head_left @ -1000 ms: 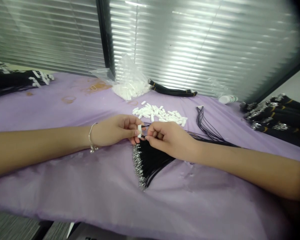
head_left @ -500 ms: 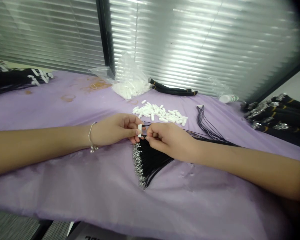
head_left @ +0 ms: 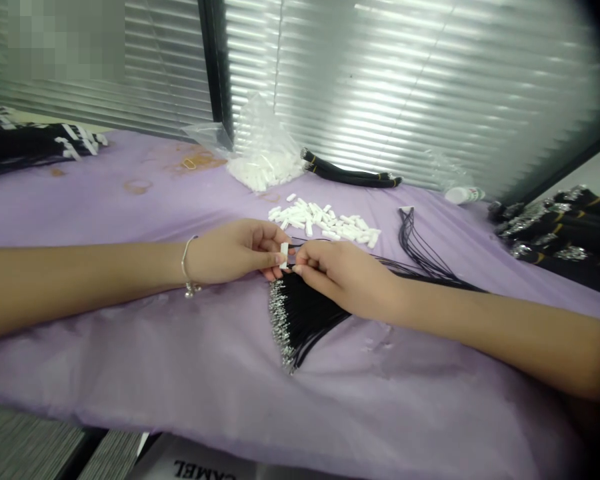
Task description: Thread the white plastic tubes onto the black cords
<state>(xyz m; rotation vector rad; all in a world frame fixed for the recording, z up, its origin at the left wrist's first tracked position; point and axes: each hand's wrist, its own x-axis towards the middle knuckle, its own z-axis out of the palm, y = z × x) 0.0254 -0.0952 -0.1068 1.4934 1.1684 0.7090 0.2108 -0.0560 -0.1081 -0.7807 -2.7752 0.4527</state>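
The left hand (head_left: 233, 253) pinches a small white tube (head_left: 284, 256) tight, and the right hand (head_left: 343, 277) pinches a black cord (head_left: 293, 265) just beside it at 3 o'clock, both still close, over a black cord bunch (head_left: 303, 320) at 6 o'clock on the purple worktop (head_left: 130, 373)

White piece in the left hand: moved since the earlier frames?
No. The white piece shifts in frame, but the white pile and cord fan shift equally, so that's the head camera.

Plastic pieces (head_left: 320, 223) behind the cord bundle (head_left: 300, 320), filled plastic bag (head_left: 265, 167) beyond, cord stacks (head_left: 555, 233) far right
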